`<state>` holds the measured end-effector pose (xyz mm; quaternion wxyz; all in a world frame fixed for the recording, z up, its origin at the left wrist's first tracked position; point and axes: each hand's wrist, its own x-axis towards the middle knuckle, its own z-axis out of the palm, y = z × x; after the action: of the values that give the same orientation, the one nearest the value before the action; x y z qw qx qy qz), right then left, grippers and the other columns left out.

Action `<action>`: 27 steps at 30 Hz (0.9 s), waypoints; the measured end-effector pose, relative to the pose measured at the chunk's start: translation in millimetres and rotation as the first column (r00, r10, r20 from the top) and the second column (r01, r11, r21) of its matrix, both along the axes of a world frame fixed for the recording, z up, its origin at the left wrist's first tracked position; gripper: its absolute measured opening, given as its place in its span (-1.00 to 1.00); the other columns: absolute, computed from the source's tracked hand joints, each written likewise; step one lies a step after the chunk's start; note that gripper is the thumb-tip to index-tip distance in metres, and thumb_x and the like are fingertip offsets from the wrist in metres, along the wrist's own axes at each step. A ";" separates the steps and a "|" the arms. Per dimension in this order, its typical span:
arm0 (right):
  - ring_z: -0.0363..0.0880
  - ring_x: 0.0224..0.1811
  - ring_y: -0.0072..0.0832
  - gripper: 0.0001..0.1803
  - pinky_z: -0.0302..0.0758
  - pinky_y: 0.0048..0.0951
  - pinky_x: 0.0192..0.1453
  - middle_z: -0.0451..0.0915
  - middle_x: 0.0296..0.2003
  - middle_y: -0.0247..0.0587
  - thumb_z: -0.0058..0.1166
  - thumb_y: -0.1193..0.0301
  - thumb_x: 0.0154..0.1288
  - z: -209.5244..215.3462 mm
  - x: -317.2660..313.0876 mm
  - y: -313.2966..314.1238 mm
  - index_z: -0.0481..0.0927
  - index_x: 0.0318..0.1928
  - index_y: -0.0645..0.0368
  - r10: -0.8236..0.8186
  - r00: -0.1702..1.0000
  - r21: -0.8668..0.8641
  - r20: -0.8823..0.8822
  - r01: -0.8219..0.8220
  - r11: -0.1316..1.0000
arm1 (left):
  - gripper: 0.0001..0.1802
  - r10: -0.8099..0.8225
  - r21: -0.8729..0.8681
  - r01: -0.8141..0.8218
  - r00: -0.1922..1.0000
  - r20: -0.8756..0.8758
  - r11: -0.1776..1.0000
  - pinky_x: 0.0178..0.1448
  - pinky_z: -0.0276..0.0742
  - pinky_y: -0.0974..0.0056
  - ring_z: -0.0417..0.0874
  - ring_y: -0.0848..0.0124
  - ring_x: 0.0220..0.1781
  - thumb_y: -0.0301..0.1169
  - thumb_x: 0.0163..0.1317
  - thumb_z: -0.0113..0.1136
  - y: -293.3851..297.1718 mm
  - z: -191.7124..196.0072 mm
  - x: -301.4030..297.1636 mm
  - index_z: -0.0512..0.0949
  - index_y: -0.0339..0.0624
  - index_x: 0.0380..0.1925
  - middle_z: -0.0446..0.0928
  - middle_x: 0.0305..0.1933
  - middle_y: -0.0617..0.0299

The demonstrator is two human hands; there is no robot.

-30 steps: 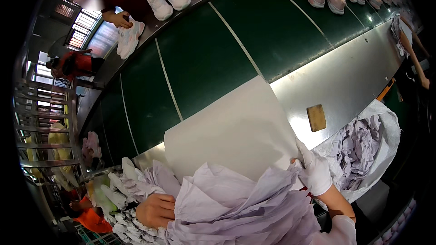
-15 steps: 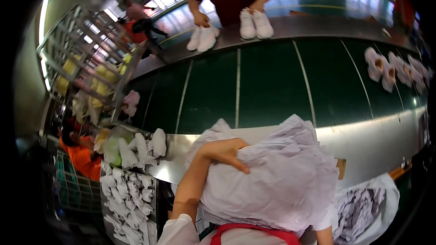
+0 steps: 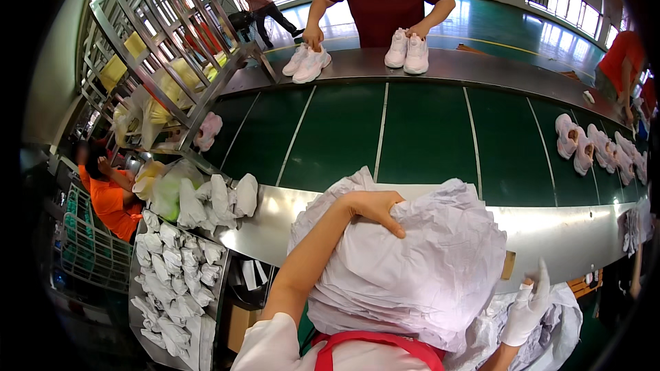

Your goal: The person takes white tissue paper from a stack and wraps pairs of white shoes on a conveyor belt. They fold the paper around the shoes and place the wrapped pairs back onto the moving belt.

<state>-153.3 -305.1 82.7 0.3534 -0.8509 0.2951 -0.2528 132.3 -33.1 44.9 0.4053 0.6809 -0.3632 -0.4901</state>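
Note:
A thick stack of crumpled white paper sheets point(image 3: 405, 261) leans against my front, over the metal ledge. My left hand point(image 3: 379, 209) grips the top of this stack, thumb laid across the face and fingertips hidden among the folds. My left forearm runs along its side. To the right of the stack, my right hand point(image 3: 529, 309) wears a white glove and is raised, fingers stretched out, with nothing in it. Beneath that hand lies a white sack point(image 3: 560, 333) with wrinkled paper.
Beyond the metal ledge point(image 3: 557, 227) runs a green conveyor belt point(image 3: 344, 137). Across it a person handles two pairs of white shoes point(image 3: 405, 51). More shoes point(image 3: 584, 151) sit far right. A metal rack point(image 3: 185, 110) and a tray of paper wads point(image 3: 175, 288) stand left.
My right hand has come out from behind the paper stack, rising on the right. My left hand keeps its hold on the stack. The view has shifted, and the co-worker's shoes appear tilted differently.

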 end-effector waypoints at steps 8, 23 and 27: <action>0.27 0.32 0.10 -0.13 0.16 0.05 0.37 0.40 0.20 0.21 -0.07 -0.21 0.21 37.4 82.6 105.7 0.39 0.25 0.30 0.536 0.803 -0.655 -0.260 -0.555 0.513 | -0.42 -0.006 0.027 0.004 0.997 0.072 1.000 -0.12 0.54 0.38 0.64 0.46 -0.20 -0.17 -0.12 0.54 -13.7 -10.9 5.8 0.61 -0.26 -0.12 0.66 -0.17 0.21; 0.28 0.31 0.01 -0.20 0.08 -0.03 0.43 0.41 0.21 0.10 0.10 -0.06 0.10 -45.9 120.9 81.1 0.38 0.28 0.12 0.438 0.862 -0.506 -0.254 -0.505 0.699 | -0.16 0.274 -0.190 -0.489 0.106 0.956 0.851 0.40 -0.34 -0.49 0.12 -0.01 0.50 0.15 0.15 0.16 35.9 -18.3 -95.6 0.27 -0.02 0.36 0.27 0.38 -0.08; 0.30 0.29 0.00 -0.26 0.09 -0.04 0.43 0.42 0.18 0.10 0.14 -0.01 0.08 -68.5 124.5 74.8 0.43 0.23 0.15 0.436 0.877 -0.474 -0.202 -0.478 0.740 | -0.31 0.482 -0.166 -0.776 0.196 0.854 0.609 0.37 -0.15 -0.49 0.23 -0.09 0.41 0.07 0.23 0.11 80.0 -58.1 -90.7 0.36 0.01 0.30 0.29 0.39 -0.03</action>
<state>-28.8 -230.2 14.2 0.1549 -0.9687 0.0134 -0.1937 41.6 46.8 -13.3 0.2321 0.9638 -0.1121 0.0676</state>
